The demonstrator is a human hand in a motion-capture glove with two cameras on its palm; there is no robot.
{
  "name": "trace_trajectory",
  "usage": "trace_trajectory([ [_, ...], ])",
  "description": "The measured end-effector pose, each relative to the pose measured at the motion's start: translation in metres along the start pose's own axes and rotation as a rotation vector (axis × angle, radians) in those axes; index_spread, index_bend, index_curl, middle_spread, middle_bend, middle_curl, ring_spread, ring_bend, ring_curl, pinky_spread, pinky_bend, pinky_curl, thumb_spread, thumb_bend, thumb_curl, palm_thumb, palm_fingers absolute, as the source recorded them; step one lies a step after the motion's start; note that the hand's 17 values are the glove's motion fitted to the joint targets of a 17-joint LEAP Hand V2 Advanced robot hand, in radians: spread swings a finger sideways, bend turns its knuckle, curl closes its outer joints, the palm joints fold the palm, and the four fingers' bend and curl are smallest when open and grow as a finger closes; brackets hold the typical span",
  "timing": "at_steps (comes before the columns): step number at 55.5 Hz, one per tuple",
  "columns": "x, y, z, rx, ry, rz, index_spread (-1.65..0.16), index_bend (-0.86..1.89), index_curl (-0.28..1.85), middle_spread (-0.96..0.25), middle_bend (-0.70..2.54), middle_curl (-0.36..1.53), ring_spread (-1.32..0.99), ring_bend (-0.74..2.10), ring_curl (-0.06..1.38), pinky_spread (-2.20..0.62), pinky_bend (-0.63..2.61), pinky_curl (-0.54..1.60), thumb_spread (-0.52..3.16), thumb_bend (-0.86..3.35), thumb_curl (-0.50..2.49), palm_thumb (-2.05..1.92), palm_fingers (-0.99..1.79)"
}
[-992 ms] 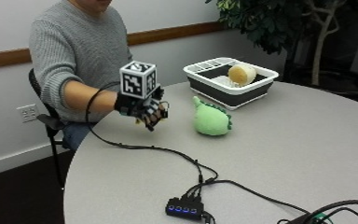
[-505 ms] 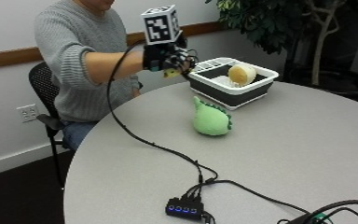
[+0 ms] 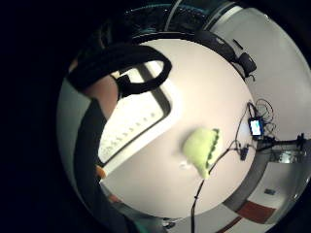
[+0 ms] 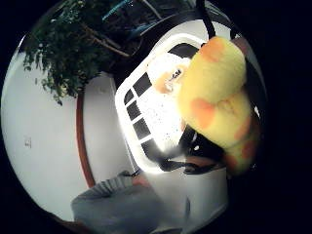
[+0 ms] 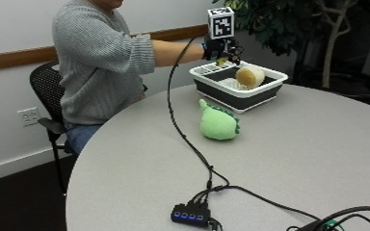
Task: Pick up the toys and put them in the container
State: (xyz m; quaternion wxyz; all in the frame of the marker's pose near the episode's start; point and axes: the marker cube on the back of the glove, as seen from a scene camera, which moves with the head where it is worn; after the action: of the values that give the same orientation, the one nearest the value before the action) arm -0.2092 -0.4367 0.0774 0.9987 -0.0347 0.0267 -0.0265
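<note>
My gloved right hand (image 5: 221, 50) grips a yellow-orange plush toy (image 4: 218, 100) above the white-rimmed dark container (image 5: 239, 88); a green plush toy (image 5: 218, 124) lies at its seven o'clock.

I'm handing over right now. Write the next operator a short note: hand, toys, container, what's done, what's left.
Right hand: above the container's near end, gripping a yellow toy with orange spots.
Container: on the table in front of the person; a cream toy already lies in it.
Green toy: on the table beside the container, untouched.
Done: one toy in, the second lifted over the container.
Left: drop the yellow toy in, then fetch the green one.
</note>
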Motion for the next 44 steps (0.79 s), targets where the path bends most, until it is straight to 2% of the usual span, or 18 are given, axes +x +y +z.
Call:
trace_trajectory([
  [5,-0.012,-0.001,0.008,-0.016,-0.050,-0.054,-0.43,0.32,0.62,-0.27,1.00,0.84,-0.51,1.12,0.58,-0.29,0.77,0.35,0.97,0.00,0.81,0.62,0.63],
  [12,-0.012,0.001,0.025,-0.126,-0.069,-0.013,-0.42,0.26,0.64,-0.27,1.00,0.84,-0.50,1.14,0.59,-0.24,0.74,0.35,1.03,-0.02,0.79,0.58,0.55],
  [15,-0.009,0.005,0.031,-0.196,-0.058,-0.023,-0.42,0.23,0.64,-0.27,0.93,0.81,-0.47,1.03,0.57,-0.15,0.76,0.36,1.14,-0.05,0.72,0.47,0.34],
  [17,-0.006,0.007,0.032,-0.217,-0.059,-0.025,-0.40,0.16,0.63,-0.26,0.76,0.76,-0.42,0.90,0.55,-0.10,0.91,0.42,1.16,-0.09,0.66,0.35,-0.02],
  [19,-0.005,0.009,0.034,-0.216,-0.053,-0.029,-0.38,0.11,0.61,-0.24,0.59,0.69,-0.36,0.79,0.53,-0.07,1.02,0.44,1.17,-0.11,0.61,0.24,-0.26],
  [22,-0.004,0.010,0.036,-0.200,-0.042,-0.035,-0.37,0.10,0.54,-0.21,0.38,0.61,-0.29,0.62,0.45,-0.02,1.10,0.43,1.17,-0.10,0.56,0.13,-0.34],
  [27,-0.002,0.015,0.036,-0.204,-0.029,-0.069,-0.35,0.10,0.48,-0.18,0.24,0.53,-0.21,0.47,0.38,0.03,1.09,0.42,1.18,-0.06,0.50,0.04,-0.28],
  [36,0.014,0.022,0.035,-0.192,-0.052,-0.022,-0.33,0.11,0.41,-0.15,0.15,0.46,-0.13,0.33,0.33,0.07,1.02,0.39,1.20,-0.03,0.44,-0.01,-0.20],
  [44,0.075,0.036,0.037,-0.210,0.018,0.051,-0.33,0.12,0.36,-0.14,0.13,0.41,-0.10,0.28,0.32,0.08,0.97,0.37,1.22,-0.02,0.40,-0.01,-0.18],
])
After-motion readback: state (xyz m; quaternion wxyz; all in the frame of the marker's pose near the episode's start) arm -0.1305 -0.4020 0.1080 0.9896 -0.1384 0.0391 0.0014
